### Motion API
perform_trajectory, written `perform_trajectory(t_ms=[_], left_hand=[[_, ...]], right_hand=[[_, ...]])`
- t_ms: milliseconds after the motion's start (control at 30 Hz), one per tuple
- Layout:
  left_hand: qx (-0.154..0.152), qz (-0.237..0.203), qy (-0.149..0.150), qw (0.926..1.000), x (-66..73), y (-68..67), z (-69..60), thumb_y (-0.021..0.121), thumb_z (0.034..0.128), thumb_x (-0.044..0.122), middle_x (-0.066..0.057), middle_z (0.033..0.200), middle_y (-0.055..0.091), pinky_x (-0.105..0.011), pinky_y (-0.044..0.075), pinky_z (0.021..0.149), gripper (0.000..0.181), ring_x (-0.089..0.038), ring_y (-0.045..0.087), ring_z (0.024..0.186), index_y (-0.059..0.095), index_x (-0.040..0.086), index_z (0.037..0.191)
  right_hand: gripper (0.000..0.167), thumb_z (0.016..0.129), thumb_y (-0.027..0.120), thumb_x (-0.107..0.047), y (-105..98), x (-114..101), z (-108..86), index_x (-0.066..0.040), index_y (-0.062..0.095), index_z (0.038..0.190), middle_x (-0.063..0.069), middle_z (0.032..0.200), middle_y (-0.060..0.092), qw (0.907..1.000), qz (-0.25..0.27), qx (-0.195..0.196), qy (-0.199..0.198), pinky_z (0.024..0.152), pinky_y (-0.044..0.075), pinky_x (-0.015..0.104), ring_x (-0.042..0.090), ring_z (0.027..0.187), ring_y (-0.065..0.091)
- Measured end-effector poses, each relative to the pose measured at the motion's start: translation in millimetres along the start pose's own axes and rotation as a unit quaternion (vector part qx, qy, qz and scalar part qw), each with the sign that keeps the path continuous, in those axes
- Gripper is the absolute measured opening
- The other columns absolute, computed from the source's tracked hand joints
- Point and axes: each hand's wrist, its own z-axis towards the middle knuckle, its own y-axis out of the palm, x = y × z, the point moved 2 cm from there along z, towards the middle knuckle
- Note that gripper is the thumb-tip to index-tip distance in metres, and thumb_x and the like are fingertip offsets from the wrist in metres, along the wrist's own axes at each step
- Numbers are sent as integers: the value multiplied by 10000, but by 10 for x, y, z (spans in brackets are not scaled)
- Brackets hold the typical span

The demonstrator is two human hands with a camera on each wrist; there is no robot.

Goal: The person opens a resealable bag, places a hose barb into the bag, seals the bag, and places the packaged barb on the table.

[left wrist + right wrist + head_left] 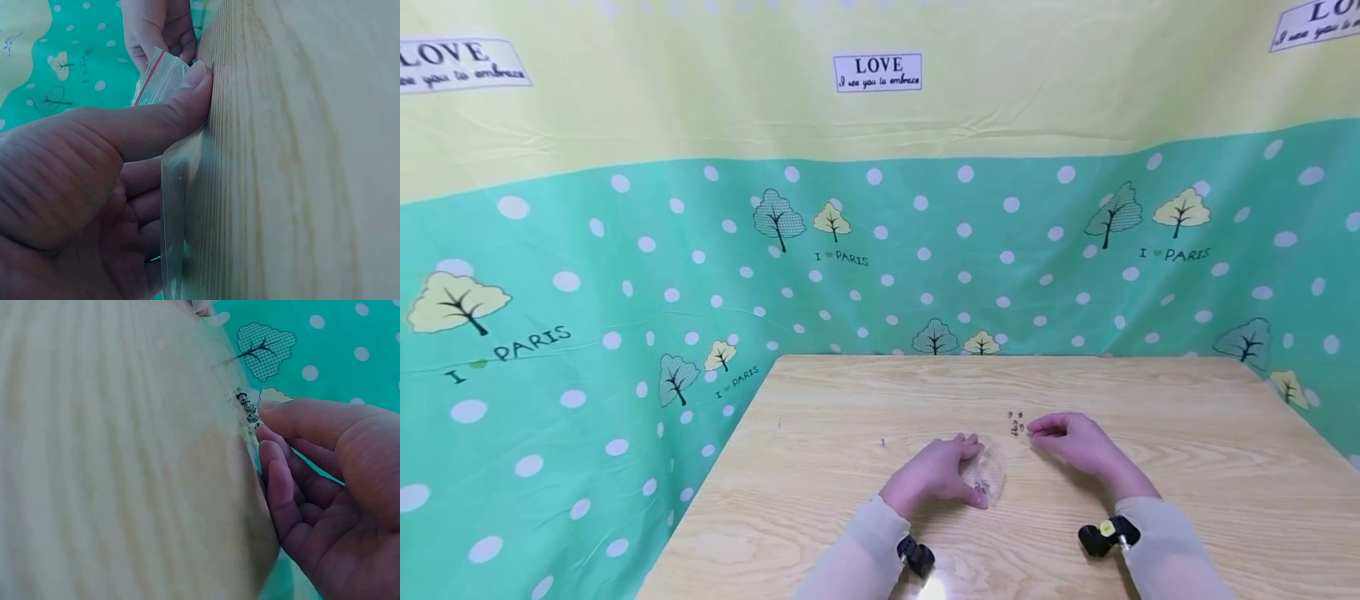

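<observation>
While the left hand grips the clear bag at lower centre, the right hand, pinching or not I cannot tell, seems busy handling small dark pieces just above, calling next for delicate precision.

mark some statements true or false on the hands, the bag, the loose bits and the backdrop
1. The left hand holds a clear plastic bag. True.
2. A blue strip runs along the bag. False: the left wrist view shows a red strip.
3. The right hand is beside loose dark bits on the wooden table. True.
4. In the head view, the loose bits lie left of the bag. False: they lie farther back and to its right.
5. The green cloth behind carries white dots. True.
</observation>
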Motion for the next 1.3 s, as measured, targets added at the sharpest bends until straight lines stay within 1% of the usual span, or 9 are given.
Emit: perform_trajectory(t_ms=[167, 267, 433, 500, 633, 733, 967, 1133, 1300], left_hand=[[18, -5, -11, 10000, -2, -8, 4, 986, 737, 353, 48, 1679, 427, -469, 311, 1279, 953, -265, 372, 1564, 559, 160, 1567], [-2, 16, 25, 10000, -3, -2, 4, 986, 741, 358, 40, 1678, 431, -467, 302, 1284, 953, -255, 370, 1565, 557, 151, 1567], [-14, -1, 25, 10000, -10, 14, 10, 986, 738, 360, 41, 1678, 431, -478, 294, 1287, 954, -253, 366, 1567, 560, 151, 1565], [-7, 0, 5, 10000, -16, 19, 8, 986, 733, 360, 47, 1679, 429, -481, 298, 1284, 955, -255, 367, 1567, 561, 157, 1565], [1, 24, 15, 10000, -22, 21, 11, 986, 733, 365, 48, 1676, 433, -470, 303, 1283, 953, -246, 367, 1567, 565, 157, 1562], [3, 50, 38, 10000, -18, 17, 18, 986, 735, 369, 45, 1673, 440, -460, 304, 1283, 950, -239, 367, 1567, 568, 151, 1560], [-29, 99, 95, 9999, -24, 27, 39, 981, 751, 378, 45, 1678, 435, -439, 312, 1282, 942, -232, 358, 1571, 564, 153, 1565], [-29, 107, 131, 9999, -34, 33, 43, 981, 752, 380, 41, 1679, 432, -437, 307, 1284, 944, -232, 355, 1572, 563, 150, 1566], [-19, 76, 134, 9999, -47, 39, 51, 984, 746, 373, 39, 1680, 428, -449, 305, 1284, 953, -237, 356, 1572, 558, 148, 1567]], right_hand=[[352, 960, 783, -125, -29, -5, 113, 48, 724, 1260, 101, 1094, 744, 9996, 96, -236, -80, 862, 578, 335, 246, 1016, 685], [356, 948, 796, -109, -33, 16, 161, 54, 722, 1255, 89, 1071, 738, 9992, 153, -351, -59, 804, 581, 285, 215, 986, 675], [360, 937, 811, -122, -25, 28, 202, 49, 728, 1243, 72, 1049, 738, 9989, 30, -410, -211, 750, 586, 283, 200, 953, 669], [369, 934, 819, -135, -18, 18, 214, 36, 729, 1248, 66, 1054, 734, 9990, 30, -388, -220, 745, 584, 283, 201, 959, 666], [378, 928, 820, -116, -8, -4, 233, 55, 716, 1249, 90, 1060, 725, 9992, 119, -339, -197, 736, 584, 290, 220, 965, 663], [364, 920, 819, -98, -8, -16, 248, 63, 717, 1231, 94, 1054, 724, 9993, 54, -301, -227, 744, 583, 295, 223, 964, 663], [333, 914, 831, -135, 13, 54, 302, 18, 750, 1199, 53, 1018, 729, 9988, -306, -232, -297, 806, 556, 325, 197, 935, 652], [304, 921, 832, -148, 23, 43, 299, -10, 764, 1184, 26, 1004, 721, 9991, -300, -223, -214, 844, 546, 340, 189, 936, 646], [313, 937, 827, -189, 13, 7, 281, -16, 767, 1191, 36, 1004, 726, 9987, -379, -243, -228, 867, 536, 357, 194, 940, 645]])
